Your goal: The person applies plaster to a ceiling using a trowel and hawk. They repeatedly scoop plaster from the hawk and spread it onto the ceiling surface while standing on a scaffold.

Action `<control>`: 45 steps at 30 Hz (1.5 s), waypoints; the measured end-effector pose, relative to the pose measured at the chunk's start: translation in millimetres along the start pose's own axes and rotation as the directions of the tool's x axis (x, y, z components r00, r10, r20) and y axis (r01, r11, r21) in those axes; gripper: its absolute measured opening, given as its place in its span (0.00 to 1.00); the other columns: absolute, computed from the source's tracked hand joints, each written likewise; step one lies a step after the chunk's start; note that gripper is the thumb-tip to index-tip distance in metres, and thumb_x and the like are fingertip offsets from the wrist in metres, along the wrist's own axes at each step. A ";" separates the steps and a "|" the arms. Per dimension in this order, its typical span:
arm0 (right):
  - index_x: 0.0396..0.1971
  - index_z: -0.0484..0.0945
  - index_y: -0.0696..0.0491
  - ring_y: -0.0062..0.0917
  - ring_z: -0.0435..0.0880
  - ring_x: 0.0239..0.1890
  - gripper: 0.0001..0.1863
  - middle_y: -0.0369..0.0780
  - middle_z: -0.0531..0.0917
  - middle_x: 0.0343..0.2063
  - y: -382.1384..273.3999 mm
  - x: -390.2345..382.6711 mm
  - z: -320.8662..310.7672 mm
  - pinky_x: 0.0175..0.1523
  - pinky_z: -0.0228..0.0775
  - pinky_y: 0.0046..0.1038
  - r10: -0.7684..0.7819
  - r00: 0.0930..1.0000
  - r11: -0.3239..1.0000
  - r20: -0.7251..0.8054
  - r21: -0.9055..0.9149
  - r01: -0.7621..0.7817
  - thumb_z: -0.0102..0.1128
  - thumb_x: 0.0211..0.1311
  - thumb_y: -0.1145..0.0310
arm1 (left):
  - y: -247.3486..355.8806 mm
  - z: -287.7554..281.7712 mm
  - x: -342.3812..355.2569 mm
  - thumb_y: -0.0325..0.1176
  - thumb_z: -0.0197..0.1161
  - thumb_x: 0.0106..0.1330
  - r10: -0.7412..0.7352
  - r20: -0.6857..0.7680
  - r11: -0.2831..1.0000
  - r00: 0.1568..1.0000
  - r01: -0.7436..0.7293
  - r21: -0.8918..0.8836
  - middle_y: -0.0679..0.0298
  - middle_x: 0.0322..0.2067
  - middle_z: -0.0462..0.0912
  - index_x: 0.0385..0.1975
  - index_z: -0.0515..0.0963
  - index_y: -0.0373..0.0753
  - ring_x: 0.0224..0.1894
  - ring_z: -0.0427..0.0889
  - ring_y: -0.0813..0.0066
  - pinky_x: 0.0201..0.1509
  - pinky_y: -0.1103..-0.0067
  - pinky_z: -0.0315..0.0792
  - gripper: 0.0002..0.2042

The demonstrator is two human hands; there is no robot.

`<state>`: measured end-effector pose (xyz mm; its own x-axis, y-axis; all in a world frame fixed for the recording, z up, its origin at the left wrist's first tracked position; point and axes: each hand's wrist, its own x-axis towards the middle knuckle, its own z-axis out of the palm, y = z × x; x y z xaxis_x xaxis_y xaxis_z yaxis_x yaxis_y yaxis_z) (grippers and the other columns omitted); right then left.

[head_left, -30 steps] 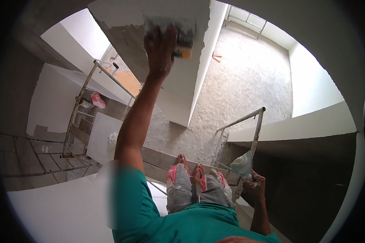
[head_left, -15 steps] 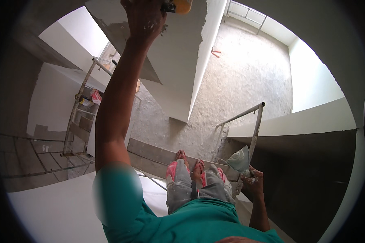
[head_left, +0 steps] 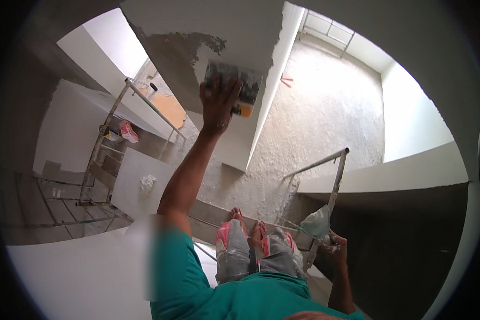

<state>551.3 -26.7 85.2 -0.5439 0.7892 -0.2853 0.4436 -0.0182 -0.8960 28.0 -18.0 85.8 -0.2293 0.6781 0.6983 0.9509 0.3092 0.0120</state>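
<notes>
Drawn nearer the body since the earlier frame, the left hand (head_left: 218, 105) grips a smeared grey blade (head_left: 252, 84) with an orange patch (head_left: 245, 110). The right hand (head_left: 336, 249) clasps a paste-coated spatula (head_left: 317, 222)

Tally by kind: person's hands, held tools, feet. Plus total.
Hands: 2 (left hand, right hand)
Held tools: 2 (wide blade, scraper)
Feet: 2 (left foot, right foot)
Total: 6

Well back from the left hand (head_left: 218, 104), I see a teal short-sleeved shirt (head_left: 240, 294), white-smeared grey-and-pink trousers (head_left: 233, 261), reddish flip-flops (head_left: 259, 229).
</notes>
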 end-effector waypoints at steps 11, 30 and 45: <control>0.43 0.77 0.67 0.10 0.73 0.31 0.22 0.33 0.81 0.28 -10.6 3.6 -1.9 0.36 0.68 0.15 0.038 0.998 0.999 0.051 -0.039 -0.036 0.66 0.42 0.81 | -31.3 -120.7 129.6 0.28 0.64 0.46 0.078 -0.315 0.982 0.946 -0.018 0.190 0.61 0.64 0.61 0.64 0.58 0.44 0.66 0.58 0.59 0.65 0.51 0.45 0.40; 0.41 0.77 0.67 0.10 0.73 0.30 0.19 0.33 0.81 0.30 -20.7 2.6 8.8 0.35 0.68 0.15 -0.010 1.000 0.999 0.010 0.050 0.009 0.65 0.44 0.83 | -43.4 -66.9 102.5 0.28 0.70 0.40 0.082 -0.171 0.979 0.982 -0.047 0.198 0.63 0.61 0.62 0.60 0.63 0.46 0.64 0.58 0.54 0.59 0.52 0.53 0.39; 0.49 0.75 0.65 0.12 0.76 0.30 0.25 0.37 0.82 0.30 7.6 4.7 2.7 0.35 0.70 0.16 -0.040 0.995 0.999 0.088 -0.007 0.040 0.65 0.45 0.82 | -8.5 -137.9 188.2 0.25 0.62 0.54 0.120 -0.401 0.978 0.908 -0.040 0.204 0.60 0.62 0.65 0.63 0.61 0.42 0.63 0.63 0.55 0.68 0.52 0.41 0.32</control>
<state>550.2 -24.8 76.1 -0.6214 0.7324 -0.2783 0.4265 0.0182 -0.9043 5.5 15.0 315.8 -0.0106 0.3859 0.9225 0.8971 0.4112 -0.1617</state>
